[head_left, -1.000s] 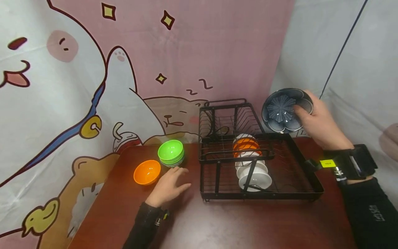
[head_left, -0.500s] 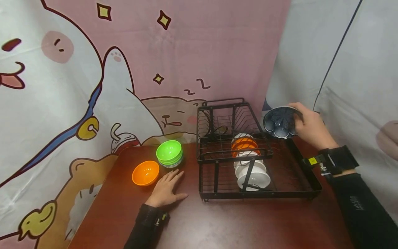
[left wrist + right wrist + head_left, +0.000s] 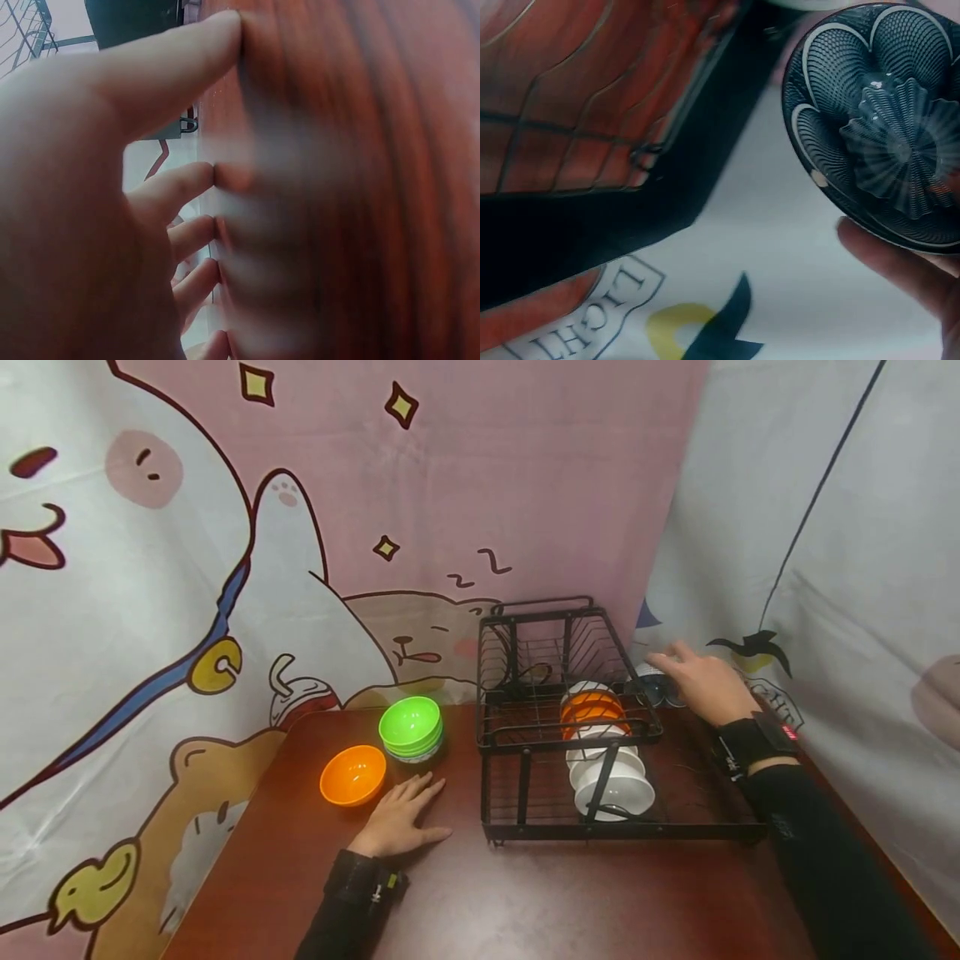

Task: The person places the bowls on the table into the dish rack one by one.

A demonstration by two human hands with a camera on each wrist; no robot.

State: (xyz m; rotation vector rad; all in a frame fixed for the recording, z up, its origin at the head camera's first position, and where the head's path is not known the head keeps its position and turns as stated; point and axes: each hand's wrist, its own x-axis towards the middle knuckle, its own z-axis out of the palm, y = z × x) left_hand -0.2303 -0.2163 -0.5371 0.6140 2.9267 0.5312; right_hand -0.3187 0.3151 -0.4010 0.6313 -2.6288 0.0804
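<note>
My right hand (image 3: 708, 685) grips a dark blue patterned bowl (image 3: 885, 127) by its rim. In the head view the hand partly covers the bowl, which is behind the back right of the black two-tier dish rack (image 3: 633, 832). The right wrist view looks into the bowl, with a petal pattern inside and one finger (image 3: 892, 259) along its outside. My left hand (image 3: 397, 818) rests on the table with fingers spread and fingertips down, just in front of a stack of green bowls (image 3: 411, 727) and right of an orange bowl (image 3: 354, 775).
White bowls (image 3: 617, 789) and orange bowls (image 3: 592, 710) stand in a row in the rack's lower tier, partly behind the upper tier's wires. The red-brown table (image 3: 585, 902) ends against a printed cloth backdrop (image 3: 585, 485) at the back and right.
My right hand has moved down and left with the blue bowl, tilting it, to behind the rack's back right corner. My left hand has lowered its fingers onto the table.
</note>
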